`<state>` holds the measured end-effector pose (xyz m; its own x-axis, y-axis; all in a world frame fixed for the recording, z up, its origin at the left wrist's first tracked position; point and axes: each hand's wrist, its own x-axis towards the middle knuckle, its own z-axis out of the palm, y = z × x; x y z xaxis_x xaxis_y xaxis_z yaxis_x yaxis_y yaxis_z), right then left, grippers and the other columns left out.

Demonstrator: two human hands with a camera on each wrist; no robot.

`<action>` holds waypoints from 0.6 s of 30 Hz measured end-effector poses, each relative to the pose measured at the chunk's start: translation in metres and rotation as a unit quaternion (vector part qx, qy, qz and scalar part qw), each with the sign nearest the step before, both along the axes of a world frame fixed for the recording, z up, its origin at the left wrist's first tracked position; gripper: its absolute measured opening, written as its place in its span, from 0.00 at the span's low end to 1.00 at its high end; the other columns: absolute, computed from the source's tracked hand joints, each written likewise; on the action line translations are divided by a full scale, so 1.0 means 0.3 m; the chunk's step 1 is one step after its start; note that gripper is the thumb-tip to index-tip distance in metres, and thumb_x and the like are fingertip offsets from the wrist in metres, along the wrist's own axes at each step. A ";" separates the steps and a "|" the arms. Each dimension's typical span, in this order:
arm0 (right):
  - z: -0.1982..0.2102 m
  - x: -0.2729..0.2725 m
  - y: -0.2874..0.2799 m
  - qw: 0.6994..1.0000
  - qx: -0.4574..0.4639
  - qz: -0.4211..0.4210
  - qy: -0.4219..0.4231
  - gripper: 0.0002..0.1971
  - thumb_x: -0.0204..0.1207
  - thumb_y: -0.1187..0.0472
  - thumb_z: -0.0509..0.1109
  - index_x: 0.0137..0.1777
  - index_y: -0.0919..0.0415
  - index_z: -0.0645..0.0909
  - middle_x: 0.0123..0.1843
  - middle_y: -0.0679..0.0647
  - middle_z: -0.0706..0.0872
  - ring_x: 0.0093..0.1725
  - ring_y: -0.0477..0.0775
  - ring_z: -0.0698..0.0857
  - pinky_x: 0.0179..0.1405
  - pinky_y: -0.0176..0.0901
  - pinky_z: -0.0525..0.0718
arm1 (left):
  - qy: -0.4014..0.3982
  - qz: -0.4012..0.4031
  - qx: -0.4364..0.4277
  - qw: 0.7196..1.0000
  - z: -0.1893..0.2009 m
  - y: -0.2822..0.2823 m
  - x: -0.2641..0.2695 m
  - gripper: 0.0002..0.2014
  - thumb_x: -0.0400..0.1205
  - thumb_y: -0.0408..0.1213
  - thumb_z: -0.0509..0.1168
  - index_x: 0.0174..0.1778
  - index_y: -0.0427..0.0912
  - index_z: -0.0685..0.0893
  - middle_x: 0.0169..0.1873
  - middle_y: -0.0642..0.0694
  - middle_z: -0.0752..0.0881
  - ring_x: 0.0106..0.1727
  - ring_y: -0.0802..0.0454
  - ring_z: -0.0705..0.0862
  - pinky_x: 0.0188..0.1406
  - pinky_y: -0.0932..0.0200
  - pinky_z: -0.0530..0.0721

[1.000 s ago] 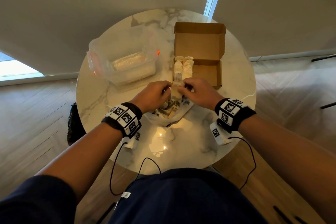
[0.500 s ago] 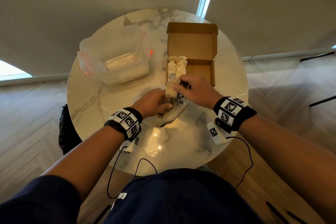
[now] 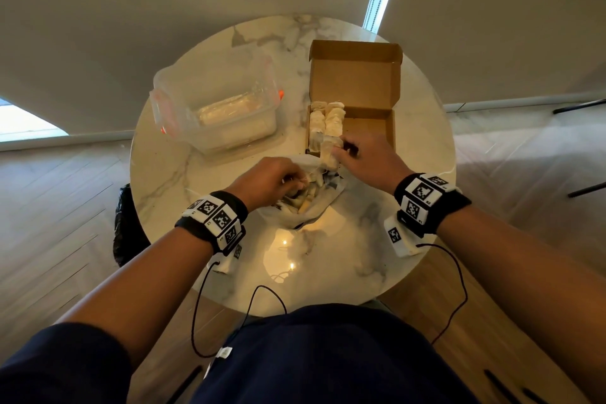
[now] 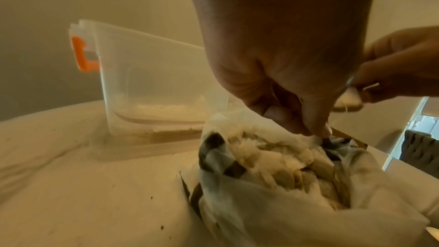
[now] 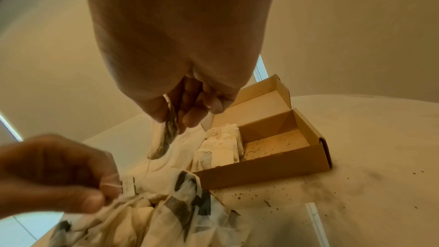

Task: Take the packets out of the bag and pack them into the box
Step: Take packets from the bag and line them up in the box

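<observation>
The bag (image 3: 314,203) sits nearest on the worktop (image 3: 331,259), w/ more packets inside. The left hand (image 3: 269,182) pinches its rim to keep it open. The right hand (image 3: 367,159) pinches one packet (image 5: 166,138) just over the box (image 3: 370,123) edge (near wall is low). Packets (image 3: 328,118) fill the left side, so the right half is free.

Brown box (image 3: 355,82), seemingly black-printed white bag (image 4: 273,213)

- Round marble table (image 3: 423,207) carries everything.
- Open cardboard box (image 3: 367,121) at back right.
- Clear plastic container (image 3: 213,105) back left.
- White bag (image 3: 314,207) at centre.
- Dark crumbs (image 5: 268,202) scattered beside the box.
</observation>
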<state>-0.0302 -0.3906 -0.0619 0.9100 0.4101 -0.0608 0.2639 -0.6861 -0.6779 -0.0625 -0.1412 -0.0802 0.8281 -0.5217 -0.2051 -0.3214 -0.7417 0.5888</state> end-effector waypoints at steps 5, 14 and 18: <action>-0.022 -0.015 0.040 0.998 -0.015 0.056 0.003 0.12 0.84 0.53 0.69 0.38 0.49 0.76 0.32 0.42 0.75 0.33 0.40 0.73 0.33 0.32 0.67 | -0.045 -0.017 -0.024 0.999 0.055 0.005 0.026 0.08 0.85 0.44 0.68 0.56 0.48 0.89 0.48 0.53 0.86 0.47 0.58 0.82 0.48 0.63 0.80; -0.042 -0.025 0.069 0.995 0.020 0.093 0.017 0.05 0.82 0.56 0.72 0.47 0.57 0.86 0.36 0.48 0.83 0.34 0.40 0.78 0.34 0.30 0.71 | -0.059 -0.001 -0.055 0.997 0.097 -0.044 0.026 0.11 0.85 0.36 0.66 0.61 0.47 0.87 0.50 0.52 0.89 0.46 0.60 0.82 0.48 0.66 0.81; -0.048 -0.032 0.059 0.995 0.045 0.084 0.039 0.07 0.81 0.55 0.73 0.52 0.56 0.89 0.38 0.50 0.87 0.36 0.47 0.83 0.36 0.37 0.79 | -0.069 -0.004 -0.075 0.995 0.082 -0.053 0.026 0.11 0.85 0.37 0.66 0.62 0.48 0.87 0.51 0.50 0.87 0.50 0.56 0.84 0.51 0.56 0.84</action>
<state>-0.0397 -0.3730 -0.0763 0.8223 0.5627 -0.0852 0.3138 -0.5731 -0.7570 -0.0547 -0.1571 -0.0554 0.8383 -0.5451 -0.0102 -0.4124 -0.6463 0.6421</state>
